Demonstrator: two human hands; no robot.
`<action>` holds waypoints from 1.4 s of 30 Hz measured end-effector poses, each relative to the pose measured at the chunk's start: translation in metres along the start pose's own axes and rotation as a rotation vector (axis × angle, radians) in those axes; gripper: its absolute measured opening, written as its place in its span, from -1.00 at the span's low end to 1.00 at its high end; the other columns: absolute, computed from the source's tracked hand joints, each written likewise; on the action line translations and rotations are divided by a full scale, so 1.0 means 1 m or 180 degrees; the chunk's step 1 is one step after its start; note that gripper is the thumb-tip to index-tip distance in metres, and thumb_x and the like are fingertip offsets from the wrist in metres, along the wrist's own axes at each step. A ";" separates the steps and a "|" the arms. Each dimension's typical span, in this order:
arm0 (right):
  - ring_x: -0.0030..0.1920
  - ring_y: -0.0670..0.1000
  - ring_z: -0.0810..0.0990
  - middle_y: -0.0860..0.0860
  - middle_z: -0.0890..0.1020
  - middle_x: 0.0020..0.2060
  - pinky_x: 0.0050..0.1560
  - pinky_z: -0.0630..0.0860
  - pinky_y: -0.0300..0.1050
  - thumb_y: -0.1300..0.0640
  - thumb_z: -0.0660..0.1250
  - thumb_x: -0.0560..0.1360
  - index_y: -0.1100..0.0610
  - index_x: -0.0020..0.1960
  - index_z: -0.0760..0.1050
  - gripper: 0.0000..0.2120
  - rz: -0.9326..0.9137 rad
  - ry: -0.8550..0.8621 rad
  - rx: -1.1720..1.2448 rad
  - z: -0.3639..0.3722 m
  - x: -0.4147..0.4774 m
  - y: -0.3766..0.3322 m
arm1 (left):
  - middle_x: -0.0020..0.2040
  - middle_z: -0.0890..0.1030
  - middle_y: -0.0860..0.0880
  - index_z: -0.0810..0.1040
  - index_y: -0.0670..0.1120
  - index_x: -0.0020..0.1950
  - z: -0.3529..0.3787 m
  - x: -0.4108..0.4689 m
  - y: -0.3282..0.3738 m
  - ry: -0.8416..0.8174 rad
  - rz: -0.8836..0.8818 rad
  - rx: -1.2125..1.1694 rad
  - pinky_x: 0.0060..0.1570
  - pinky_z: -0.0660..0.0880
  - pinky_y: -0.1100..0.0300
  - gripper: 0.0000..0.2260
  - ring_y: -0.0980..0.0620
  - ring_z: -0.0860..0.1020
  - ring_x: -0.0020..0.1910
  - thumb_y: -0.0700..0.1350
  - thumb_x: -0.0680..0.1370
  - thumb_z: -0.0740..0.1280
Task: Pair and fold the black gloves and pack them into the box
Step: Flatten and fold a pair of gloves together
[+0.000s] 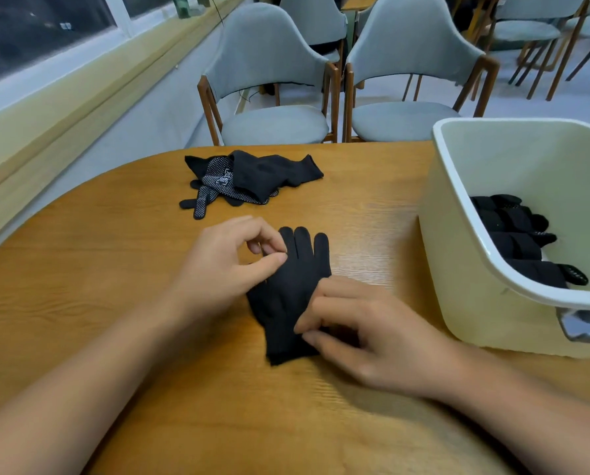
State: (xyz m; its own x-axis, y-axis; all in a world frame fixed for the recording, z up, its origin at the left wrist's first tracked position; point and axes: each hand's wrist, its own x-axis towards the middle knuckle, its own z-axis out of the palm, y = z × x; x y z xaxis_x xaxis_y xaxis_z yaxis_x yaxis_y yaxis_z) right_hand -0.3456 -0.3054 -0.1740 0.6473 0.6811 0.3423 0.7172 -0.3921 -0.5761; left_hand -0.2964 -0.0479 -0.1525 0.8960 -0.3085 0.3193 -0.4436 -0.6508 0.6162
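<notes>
I see the glove point(288, 286) flat mid-table point(115, 303). My left hand point(225, 269) pinches its left edge and my right hand point(369, 334) pinches the near cuff. Loose gloves point(252, 178) lie far, and folded pairs point(516, 234) sit in the box point(458, 214) at right.

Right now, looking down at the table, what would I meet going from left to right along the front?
Left hand → black glove lying flat → right hand → white box. The loose glove pile lies farther back, behind the first two, so I leave it out.

Two grey chairs point(273, 80) with wooden legs stand beyond the wooden worktop point(115, 269); a window point(40, 25) runs along the left.
</notes>
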 end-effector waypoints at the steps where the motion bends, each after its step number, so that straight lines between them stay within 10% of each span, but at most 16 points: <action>1: 0.00 -0.05 0.60 -0.10 0.61 -0.04 0.01 0.55 -0.02 0.21 0.49 0.61 0.09 0.10 0.69 -0.91 0.0024 0.0002 0.0006 -0.001 0.000 0.001 | -0.09 0.66 0.13 0.69 0.07 -0.04 0.000 -0.007 0.000 -0.0023 0.0052 -0.0060 -0.08 0.37 0.42 -0.85 -0.01 0.59 -0.03 -0.18 0.55 0.55; 9: 0.08 -0.10 0.55 -0.15 0.58 0.02 0.11 0.52 -0.11 0.04 0.61 0.52 0.00 0.15 0.69 -0.77 0.0066 -0.0260 -0.0134 -0.004 -0.003 0.005 | -0.11 0.67 0.04 0.73 -0.01 -0.06 0.009 -0.050 0.005 -0.0655 0.0391 -0.0747 -0.10 0.56 -0.03 -0.90 -0.08 0.63 -0.10 -0.19 0.54 0.59; 16: 0.02 -0.06 0.54 -0.10 0.55 -0.01 0.07 0.51 -0.06 -0.02 0.56 0.56 -0.03 0.16 0.68 -0.79 0.0025 -0.0348 -0.0354 -0.003 -0.003 0.006 | 0.00 0.61 0.13 0.68 0.11 0.06 0.009 -0.054 0.011 -0.1312 0.0592 -0.0264 0.01 0.52 0.09 -0.78 0.00 0.56 0.09 0.06 0.49 0.64; 42: -0.14 -0.05 0.62 -0.17 0.62 -0.20 -0.14 0.42 -0.31 0.06 0.52 0.61 -0.05 -0.04 0.69 -0.94 0.0733 0.0307 0.0134 0.008 0.002 0.012 | -0.04 0.66 0.12 0.72 0.12 -0.03 0.008 -0.051 -0.003 -0.0632 0.0329 -0.0182 -0.06 0.57 0.05 -0.90 -0.04 0.63 0.02 -0.08 0.57 0.56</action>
State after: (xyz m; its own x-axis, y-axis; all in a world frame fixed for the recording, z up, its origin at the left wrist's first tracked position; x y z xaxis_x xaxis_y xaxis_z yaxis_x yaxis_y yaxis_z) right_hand -0.3381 -0.3038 -0.1859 0.8154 0.5138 0.2666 0.5379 -0.5027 -0.6767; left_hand -0.3404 -0.0359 -0.1767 0.8291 -0.5057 0.2383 -0.5285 -0.5700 0.6291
